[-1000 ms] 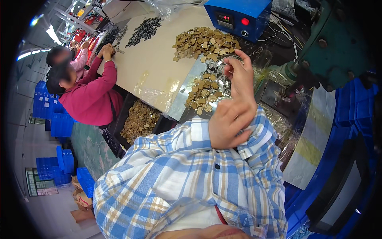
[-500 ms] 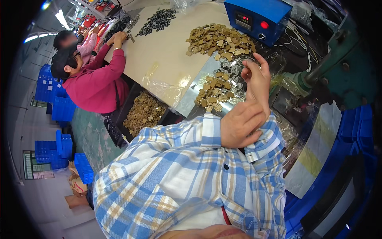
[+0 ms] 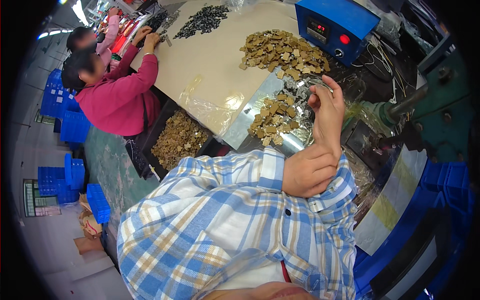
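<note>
My left hand point(image 3: 309, 172) reaches across my body, its fingers curled closed around the cuff of my right shirt sleeve point(image 3: 334, 186) at the wrist. My right hand point(image 3: 327, 112) is raised, its fingers loosely bent and apart; I make out nothing held in it. Just left of the right hand, a small pile of flat brown-gold pieces point(image 3: 272, 119) lies on a metal sheet point(image 3: 245, 125). Silvery pieces point(image 3: 300, 95) are scattered beside that pile. Beyond it is a larger heap of the same brown-gold pieces point(image 3: 282, 52).
A blue control box point(image 3: 337, 30) with a lit display stands at the back. A green machine point(image 3: 440, 100) is on the right. At left, a black bin point(image 3: 180, 140) holds more small pieces. Black parts point(image 3: 202, 21) lie on the far tabletop, near a co-worker in a pink top point(image 3: 120, 100).
The view has shifted slightly, so the bench appears lower and farther right. My left hand stays at the right cuff, its fingers more tucked in. The co-worker's hands have moved apart.
</note>
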Tool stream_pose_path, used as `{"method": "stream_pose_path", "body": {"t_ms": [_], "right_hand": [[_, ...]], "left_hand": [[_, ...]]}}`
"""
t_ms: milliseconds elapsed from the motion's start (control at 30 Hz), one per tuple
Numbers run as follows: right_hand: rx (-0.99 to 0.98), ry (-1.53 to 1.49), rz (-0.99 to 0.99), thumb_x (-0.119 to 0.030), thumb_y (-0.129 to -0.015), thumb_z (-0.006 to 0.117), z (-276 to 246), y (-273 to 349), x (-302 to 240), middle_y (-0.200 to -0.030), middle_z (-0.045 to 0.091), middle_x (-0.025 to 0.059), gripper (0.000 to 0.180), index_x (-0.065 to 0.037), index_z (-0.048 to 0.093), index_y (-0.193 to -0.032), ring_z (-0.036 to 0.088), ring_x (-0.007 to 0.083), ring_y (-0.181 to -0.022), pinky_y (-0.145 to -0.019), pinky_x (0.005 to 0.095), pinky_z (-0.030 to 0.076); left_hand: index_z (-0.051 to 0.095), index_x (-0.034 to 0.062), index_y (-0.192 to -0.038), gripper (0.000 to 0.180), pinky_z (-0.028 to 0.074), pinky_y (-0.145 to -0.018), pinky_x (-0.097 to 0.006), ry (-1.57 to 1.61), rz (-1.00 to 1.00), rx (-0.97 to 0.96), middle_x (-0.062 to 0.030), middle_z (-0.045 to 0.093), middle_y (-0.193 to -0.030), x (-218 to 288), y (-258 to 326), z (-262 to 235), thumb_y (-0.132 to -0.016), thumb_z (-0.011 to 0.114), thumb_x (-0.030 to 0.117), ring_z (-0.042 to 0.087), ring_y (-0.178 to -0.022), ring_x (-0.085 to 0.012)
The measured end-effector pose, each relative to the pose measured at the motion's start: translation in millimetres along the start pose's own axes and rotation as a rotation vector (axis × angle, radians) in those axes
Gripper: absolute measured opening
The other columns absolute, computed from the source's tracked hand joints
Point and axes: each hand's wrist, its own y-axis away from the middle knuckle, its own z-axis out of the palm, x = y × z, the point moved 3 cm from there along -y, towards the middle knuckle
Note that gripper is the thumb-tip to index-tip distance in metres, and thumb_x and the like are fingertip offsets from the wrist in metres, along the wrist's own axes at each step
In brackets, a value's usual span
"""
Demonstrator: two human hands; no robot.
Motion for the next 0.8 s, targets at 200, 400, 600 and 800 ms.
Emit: {"method": "stream_pose_path", "body": {"t_ms": [200, 400, 600, 800], "right_hand": [[-0.176, 0.727, -0.183, -0.006, -0.081, 0.051, -4, -2, -15, -0.082, 0.06, 0.0083, 0.021, -0.007, 0.052, -0.102, 0.055, 0.0188, -0.067, -0.057, 0.0272, 0.044], [-0.44, 1.616, -0.301, -0.012, -0.073, 0.059, -14, 9, -4, -0.102, 0.049, 0.0129, 0.037, -0.014, 0.051, -0.109, 0.057, 0.0347, -0.082, -0.068, 0.0426, 0.047], [-0.425, 1.635, -0.348, -0.009, -0.074, 0.058, -10, -13, 17, -0.099, 0.051, 0.0138, 0.027, -0.01, 0.055, -0.101, 0.057, 0.0347, -0.082, -0.069, 0.0426, 0.047], [-0.283, 1.456, -0.426, -0.008, -0.075, 0.057, -7, -51, 24, -0.091, 0.054, 0.0163, 0.018, -0.005, 0.059, -0.092, 0.057, 0.033, -0.078, -0.069, 0.0389, 0.047]], "left_hand": [[0.055, 0.0043, -0.083, 0.022, 0.041, -0.065, -0.038, 0.097, -0.084, -0.031, -0.0101, 0.055, -0.08, -31, 28, -35, -0.067, 0.067, 0.014, 0.054, -0.075, -0.0292], [0.039, 0.0153, -0.13, 0.079, 0.016, -0.101, -0.054, -0.55, -0.53, -0.288, -0.0231, 0.025, -0.134, -88, 72, -79, -0.066, 0.065, 0.054, 0.022, -0.125, -0.0427], [0.033, 0.0151, -0.132, 0.071, 0.015, -0.102, -0.054, -0.441, -0.536, -0.308, -0.0247, 0.023, -0.135, -104, 60, -38, -0.075, 0.059, 0.048, 0.02, -0.127, -0.042], [0.04, 0.0117, -0.125, 0.061, 0.019, -0.1, -0.053, -0.415, -0.515, -0.252, -0.0221, 0.033, -0.13, -128, 47, -34, -0.077, 0.059, 0.044, 0.029, -0.123, -0.0369]]}}
